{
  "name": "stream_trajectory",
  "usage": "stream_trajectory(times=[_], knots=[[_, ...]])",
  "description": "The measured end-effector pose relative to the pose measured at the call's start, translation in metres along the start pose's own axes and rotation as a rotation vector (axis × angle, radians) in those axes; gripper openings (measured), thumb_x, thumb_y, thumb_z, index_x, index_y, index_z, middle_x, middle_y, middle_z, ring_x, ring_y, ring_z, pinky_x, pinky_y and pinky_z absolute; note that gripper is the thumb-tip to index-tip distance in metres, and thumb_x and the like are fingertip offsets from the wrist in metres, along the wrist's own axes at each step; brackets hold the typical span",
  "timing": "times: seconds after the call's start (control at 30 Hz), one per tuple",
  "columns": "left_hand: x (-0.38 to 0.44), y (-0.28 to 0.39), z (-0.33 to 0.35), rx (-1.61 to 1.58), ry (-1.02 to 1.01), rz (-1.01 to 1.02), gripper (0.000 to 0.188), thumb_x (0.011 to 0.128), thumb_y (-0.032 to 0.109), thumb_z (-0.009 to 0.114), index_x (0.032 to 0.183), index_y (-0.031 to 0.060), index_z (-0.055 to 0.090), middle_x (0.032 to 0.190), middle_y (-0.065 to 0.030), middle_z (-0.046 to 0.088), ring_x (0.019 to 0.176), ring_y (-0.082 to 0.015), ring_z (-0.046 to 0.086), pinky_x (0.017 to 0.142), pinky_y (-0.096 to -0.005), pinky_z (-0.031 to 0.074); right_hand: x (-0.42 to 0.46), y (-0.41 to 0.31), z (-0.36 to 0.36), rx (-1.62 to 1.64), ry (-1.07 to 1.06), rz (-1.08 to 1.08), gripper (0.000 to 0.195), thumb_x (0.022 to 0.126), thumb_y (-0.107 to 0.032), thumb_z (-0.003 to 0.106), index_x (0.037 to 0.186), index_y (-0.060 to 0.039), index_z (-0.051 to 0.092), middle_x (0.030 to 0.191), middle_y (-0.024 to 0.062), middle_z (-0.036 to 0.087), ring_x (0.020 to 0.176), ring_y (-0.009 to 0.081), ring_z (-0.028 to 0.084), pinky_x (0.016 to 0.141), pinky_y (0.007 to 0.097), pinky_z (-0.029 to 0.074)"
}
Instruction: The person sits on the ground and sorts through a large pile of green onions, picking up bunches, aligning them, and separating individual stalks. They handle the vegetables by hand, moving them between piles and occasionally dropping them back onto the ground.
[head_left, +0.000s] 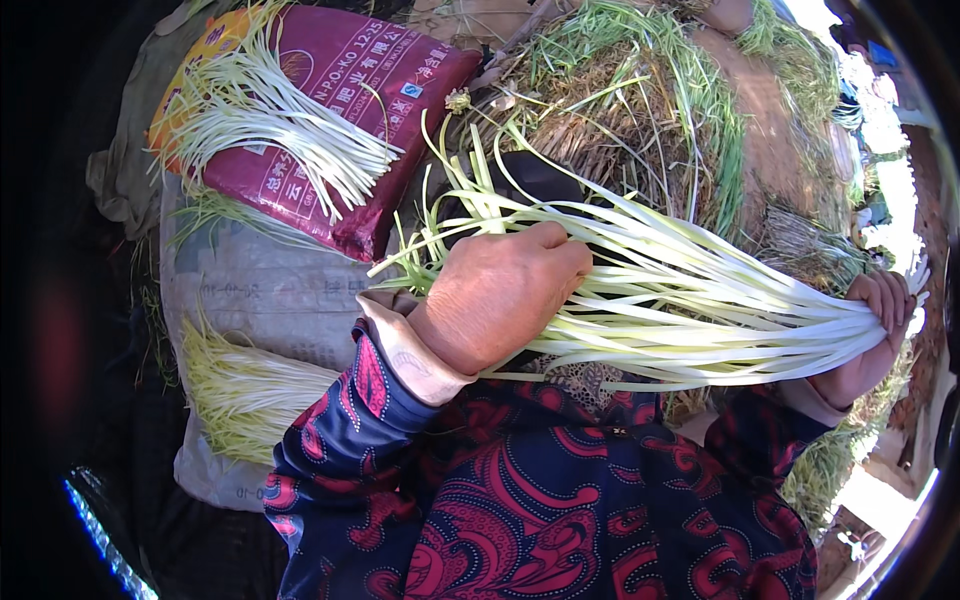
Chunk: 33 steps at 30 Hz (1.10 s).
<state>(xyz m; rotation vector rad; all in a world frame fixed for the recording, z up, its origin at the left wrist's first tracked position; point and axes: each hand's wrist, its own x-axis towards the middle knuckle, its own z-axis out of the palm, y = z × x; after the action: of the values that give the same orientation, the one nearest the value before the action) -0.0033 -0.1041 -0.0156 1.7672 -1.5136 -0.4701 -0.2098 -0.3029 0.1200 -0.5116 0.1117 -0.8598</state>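
My right hand (874, 337), at the right, is closed around the white stem ends of a bunch of blanched garlic chives (735, 300). The long leaves fan out to the left across my lap, white turning to yellow-green. My left hand (510, 292) is over the leafy part near the middle, its fingers curled onto some leaves; the fingertips are hidden. Another bundle of pale chives (300, 142) lies on a maroon printed fertilizer sack (420, 90) at the upper left. A further yellow-white bundle (255, 397) lies left of my left forearm.
A whitish woven sack (270, 300) is spread under the left bundle. Beyond my hands rises a heap of dry stalks and green leaves (637, 97). More plant clumps (802, 240) lie on bare brown soil (750, 112) to the right.
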Motion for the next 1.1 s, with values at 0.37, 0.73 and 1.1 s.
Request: stream_trajectory(times=[0.37, 0.73, 1.1], knots=[[0.012, 0.003, 0.012, 0.009, -0.057, -0.002, 0.010, 0.073, 0.015, 0.055, 0.082, 0.0114, 0.057, 0.072, -0.0061, 0.056, 0.064, -0.0246, 0.056, 0.053, -0.0334, 0.045, -0.004, -0.005, 0.004, -0.027, 0.003, -0.018, 0.015, 0.082, -0.005, 0.041, 0.069, -0.0099, 0.035, 0.058, -0.0016, 0.034, 0.050, 0.0072, 0.032, 0.057, 0.0239, 0.027], [0.026, 0.011, 0.014, 0.079, -0.145, 0.040, 0.011, 0.071, 0.020, 0.056, 0.077, 0.0125, 0.061, 0.062, -0.0077, 0.056, 0.062, -0.0256, 0.057, 0.056, -0.0346, 0.044, -0.002, 0.004, 0.010, -0.066, -0.032, -0.004, 0.014, 0.081, -0.004, 0.043, 0.070, -0.0095, 0.037, 0.060, -0.0014, 0.035, 0.050, 0.0073, 0.034, 0.056, 0.0235, 0.028], [0.025, 0.003, 0.016, -0.207, -0.057, -0.004, 0.012, 0.068, 0.017, 0.057, 0.076, 0.0073, 0.060, 0.062, -0.0091, 0.058, 0.059, -0.0267, 0.057, 0.053, -0.0349, 0.045, 0.001, 0.007, 0.012, -0.101, -0.033, 0.011, 0.014, 0.081, -0.003, 0.044, 0.071, -0.0093, 0.036, 0.059, -0.0018, 0.035, 0.050, 0.0070, 0.034, 0.055, 0.0230, 0.027]])
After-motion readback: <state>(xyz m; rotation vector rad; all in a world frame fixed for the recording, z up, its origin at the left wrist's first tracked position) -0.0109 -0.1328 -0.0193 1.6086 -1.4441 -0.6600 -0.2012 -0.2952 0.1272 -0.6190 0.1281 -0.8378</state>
